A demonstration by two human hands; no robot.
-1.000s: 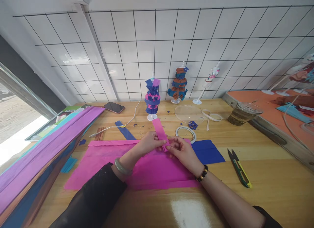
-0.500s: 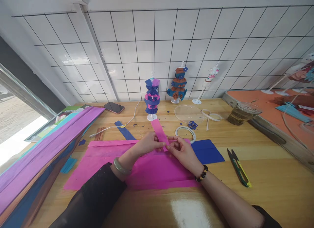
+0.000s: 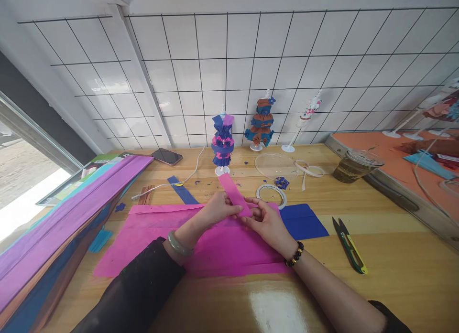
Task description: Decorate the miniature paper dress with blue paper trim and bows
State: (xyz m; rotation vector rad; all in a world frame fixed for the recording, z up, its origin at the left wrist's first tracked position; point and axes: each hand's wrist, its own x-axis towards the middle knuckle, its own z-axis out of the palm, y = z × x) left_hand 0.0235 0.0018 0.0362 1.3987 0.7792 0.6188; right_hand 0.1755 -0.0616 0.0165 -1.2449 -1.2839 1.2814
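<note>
A narrow strip of pink crepe paper (image 3: 234, 193) slants upward between my two hands. My left hand (image 3: 218, 209) pinches its left edge between thumb and fingers. At the strip's lower end, my right hand (image 3: 266, 222) has its fingers closed on the paper. Under both hands lies a large magenta crepe paper sheet (image 3: 158, 247), flat on the table with fold lines across it. A folded dark blue paper piece (image 3: 303, 221) lies beside my right hand, partly under the magenta sheet's side. Just beyond that hand is a roll of double-sided tape (image 3: 261, 190).
Thread snips (image 3: 349, 247) lie at right. Paper-dressed doll stands, one blue and pink (image 3: 223, 144), one brown and teal (image 3: 261, 123), stand by the tiled wall. A lidded cup (image 3: 356, 166), phone (image 3: 167, 156), blue strip (image 3: 182, 189) and long purple paper (image 3: 86, 213) surround the work.
The pink strip has tilted slightly further left at its top, and its lower end has shifted a little to the right. Both hands stay in nearly the same place.
</note>
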